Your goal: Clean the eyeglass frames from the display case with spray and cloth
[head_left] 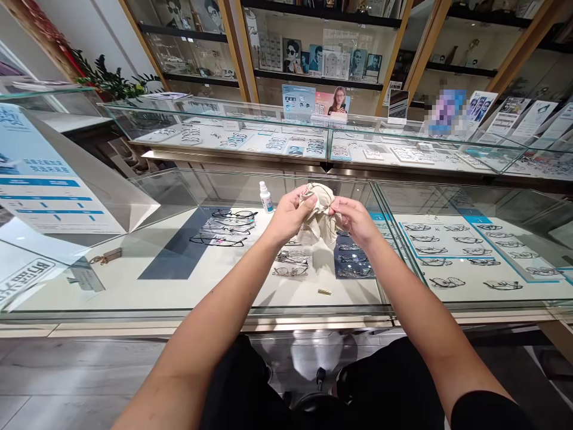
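Both my hands are raised over a glass display counter (244, 298). Gathered in my left hand (293, 212) is a cream cleaning cloth (321, 230), bunched up with its lower end hanging down. A thin dark curved line, which looks like the rim of a pair of glasses (330, 191), shows at the cloth's edge; most of it is hidden by the folds. My right hand (353, 216) pinches at the right side of this bundle, fingers closed; whether they grip the frame or only fabric is hard to see. Behind my left hand stands a small white bottle (265, 198).
Several eyeglass frames (224, 230) lie left of my hands, and more eyeglasses (447, 282) fill the case at right. A large folded sign (54, 179) stands at left. Beyond is a second glass showcase (250, 134). My legs are against the counter front.
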Available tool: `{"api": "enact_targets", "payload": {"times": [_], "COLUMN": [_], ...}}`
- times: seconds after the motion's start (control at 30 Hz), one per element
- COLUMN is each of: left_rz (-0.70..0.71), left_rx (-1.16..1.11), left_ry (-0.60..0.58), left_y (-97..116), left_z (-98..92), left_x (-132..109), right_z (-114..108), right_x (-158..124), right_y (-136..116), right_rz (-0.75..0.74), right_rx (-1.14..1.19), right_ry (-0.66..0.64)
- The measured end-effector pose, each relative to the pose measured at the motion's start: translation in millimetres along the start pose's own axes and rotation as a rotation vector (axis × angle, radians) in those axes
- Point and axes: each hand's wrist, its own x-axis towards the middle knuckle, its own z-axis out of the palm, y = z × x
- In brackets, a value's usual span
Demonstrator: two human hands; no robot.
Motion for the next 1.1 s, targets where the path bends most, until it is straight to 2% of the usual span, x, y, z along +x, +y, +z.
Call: {"api": "enact_targets", "payload": {"times": [0.1, 0.23, 0.37, 0.47, 0.63, 0.8, 1.1], "left_rz": [-0.018, 0.054, 0.130, 0.091, -0.019, -0.078, -0.084], "left_rx": [0.009, 0.086, 0.131, 0.086, -0.089, -0.195, -0.304], "left_ry": [0.020, 0.156, 0.262, 0.300, 0.275, 0.296, 0.303], "left_y": [1.3, -1.8, -6.2, -9.9, -16.6, -21.0, -19.3], "left_z": [4.3, 13.1, 14.7, 10.6, 5.3, 6.6, 8.8], "left_x": [-2.2, -5.0, -5.1, -2.6, 3.0, 4.9, 7.2], "right_z": [4.5, 14.5, 17.1, 13.4, 4.6, -4.6, -21.7], "right_x": [-1.2, -4.5, -6.2, -4.8, -1.0, 2.8, 8.0], "right_y": [1.1, 9.1, 15.2, 14.1, 5.6, 1.6, -10.0], "right_rz": [0.012, 0.051, 0.040, -0.002, -0.045, -0.137, -0.217], "right_rx": [0.032, 0.046, -0.015, -0.032, 0.045, 0.087, 0.024], "right_ry": [-0.033, -0.118, -0.135, -0.086, 0.014, 0.165, 0.276]}}
